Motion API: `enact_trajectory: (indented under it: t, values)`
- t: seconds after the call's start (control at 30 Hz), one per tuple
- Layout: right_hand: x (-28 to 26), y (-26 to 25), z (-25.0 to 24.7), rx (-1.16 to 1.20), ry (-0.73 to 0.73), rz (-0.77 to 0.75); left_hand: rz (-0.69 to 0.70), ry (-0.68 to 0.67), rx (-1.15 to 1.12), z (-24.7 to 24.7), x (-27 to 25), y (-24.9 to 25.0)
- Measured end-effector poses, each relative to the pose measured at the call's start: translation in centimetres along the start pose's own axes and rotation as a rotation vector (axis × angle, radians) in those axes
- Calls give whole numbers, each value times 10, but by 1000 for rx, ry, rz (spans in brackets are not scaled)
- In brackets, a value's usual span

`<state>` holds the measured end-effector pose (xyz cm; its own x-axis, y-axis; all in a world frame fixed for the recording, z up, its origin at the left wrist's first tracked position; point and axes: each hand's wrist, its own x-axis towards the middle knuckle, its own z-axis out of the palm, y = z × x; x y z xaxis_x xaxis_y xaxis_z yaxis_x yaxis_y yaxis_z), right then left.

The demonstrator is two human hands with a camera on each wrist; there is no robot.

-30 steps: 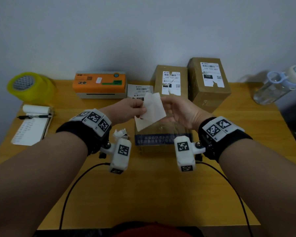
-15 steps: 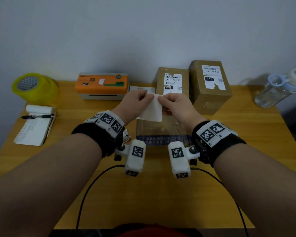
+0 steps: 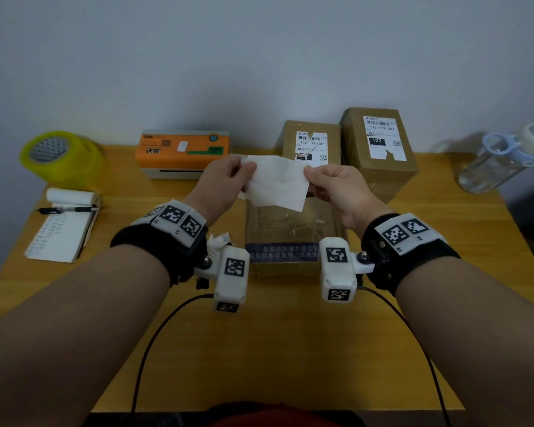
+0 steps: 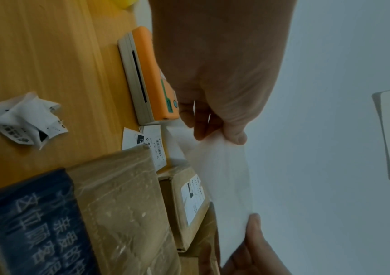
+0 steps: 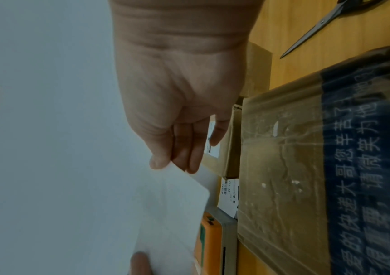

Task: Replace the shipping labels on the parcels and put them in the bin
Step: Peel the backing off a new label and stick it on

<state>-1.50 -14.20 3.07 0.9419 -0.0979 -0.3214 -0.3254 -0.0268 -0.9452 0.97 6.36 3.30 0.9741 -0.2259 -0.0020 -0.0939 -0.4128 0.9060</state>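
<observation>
your left hand and right hand both pinching the white label sheet mid-frame, above the taped parcel on the bench

3 parcels, 1 printer, 1 bottle.

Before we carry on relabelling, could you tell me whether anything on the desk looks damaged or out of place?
Yes: the labels on the two standing parcels are torn along their lower edges, and a crumpled label scrap lies loose on the table.
</observation>
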Motion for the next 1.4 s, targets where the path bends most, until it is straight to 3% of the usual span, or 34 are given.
enact_trajectory:
  t: [0.23,0.43,0.57,0.67,0.87,1.0,1.13,1.27,1.4]
  values:
    - [1,3,-4,86,62,39,-32,76,-13,-1,4,-9]
    - [-1,9,8,492,-73,150,-121,142,-100,10,8,-13]
    - [-4,12,11,478,-168,183,-139,164,-35,12,7,-19]
    - [-5,13,12,342,-198,185,-177,164,-19,13,6,-20]
    - [-1,13,19,127,15,112,-230,76,-161,18,4,-3]
    - [-1,11,22,97,20,90,-277,-28,-238,20,0,2]
    - [-2,12,14,185,-3,96,-312,-2,-383,12,0,1]
    - [-5,9,10,306,-7,120,-321,-5,-361,7,0,0]
    - [-3,10,6,210,46,123,-331,-6,-296,3,-1,0]
